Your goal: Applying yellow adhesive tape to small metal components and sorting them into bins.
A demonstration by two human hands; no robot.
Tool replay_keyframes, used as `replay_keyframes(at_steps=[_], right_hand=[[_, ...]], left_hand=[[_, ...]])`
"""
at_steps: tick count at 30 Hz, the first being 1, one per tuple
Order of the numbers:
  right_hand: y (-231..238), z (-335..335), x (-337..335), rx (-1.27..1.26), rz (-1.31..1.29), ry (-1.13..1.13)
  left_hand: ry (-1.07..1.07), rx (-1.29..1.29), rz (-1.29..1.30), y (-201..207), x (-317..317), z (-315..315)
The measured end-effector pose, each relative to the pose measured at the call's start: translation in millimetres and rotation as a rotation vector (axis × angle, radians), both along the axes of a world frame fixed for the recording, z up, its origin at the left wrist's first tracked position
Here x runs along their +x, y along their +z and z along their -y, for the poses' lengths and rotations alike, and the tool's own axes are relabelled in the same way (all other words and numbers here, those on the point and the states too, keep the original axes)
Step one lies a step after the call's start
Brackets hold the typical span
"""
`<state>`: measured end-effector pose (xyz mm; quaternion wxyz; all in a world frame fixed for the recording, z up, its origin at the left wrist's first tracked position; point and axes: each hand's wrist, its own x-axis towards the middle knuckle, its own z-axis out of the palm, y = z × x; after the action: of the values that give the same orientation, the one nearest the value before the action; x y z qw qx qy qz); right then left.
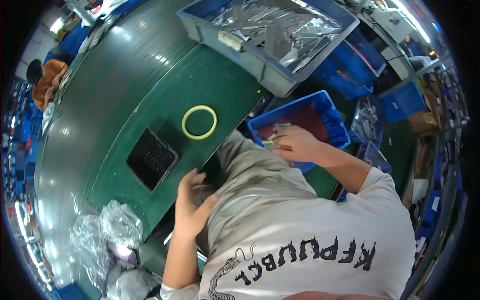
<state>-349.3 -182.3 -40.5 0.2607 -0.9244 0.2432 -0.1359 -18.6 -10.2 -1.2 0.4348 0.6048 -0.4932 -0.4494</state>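
Note:
My right hand (299,145) reaches into a blue plastic bin (332,111) beside my leg, its fingers bent together. Small metal pieces (283,127) show at its fingertips, and a pale yellow piece (269,144) lies by the thumb side; what the fingers grip is hard to make out. Near the table edge, over my lap, my left hand (192,206) is raised with the thumb spread away from the fingers and nothing visible in it. A black rectangular tray (151,161) with small dark contents and a roll of yellow tape (213,128) lie on the green tabletop nearby.
A large grey-blue crate (270,80) full of flat metal strips stands at the table's far end. Crumpled clear plastic bags (120,225) lie at the near left. Smaller containers of metal parts (367,120) sit beyond the blue bin at the right.

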Motion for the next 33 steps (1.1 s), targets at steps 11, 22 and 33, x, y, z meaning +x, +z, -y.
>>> replay_keyframes(at_steps=[11,22,33], right_hand=[[133.2,81.9,9.8,-0.343,0.237,-0.735],[134.1,221.6,74.1,-0.098,-0.694,-0.826],[105.2,269.5,37.7,-0.062,-0.355,-0.780]], left_hand=[[-0.007,0.019,-0.169,-4.7,13.6,-5.3],[-0.024,0.054,-0.019,-10.8,9.8,-8.0],[-0.033,0.044,0.072,-8.6,13.5,-7.0]])
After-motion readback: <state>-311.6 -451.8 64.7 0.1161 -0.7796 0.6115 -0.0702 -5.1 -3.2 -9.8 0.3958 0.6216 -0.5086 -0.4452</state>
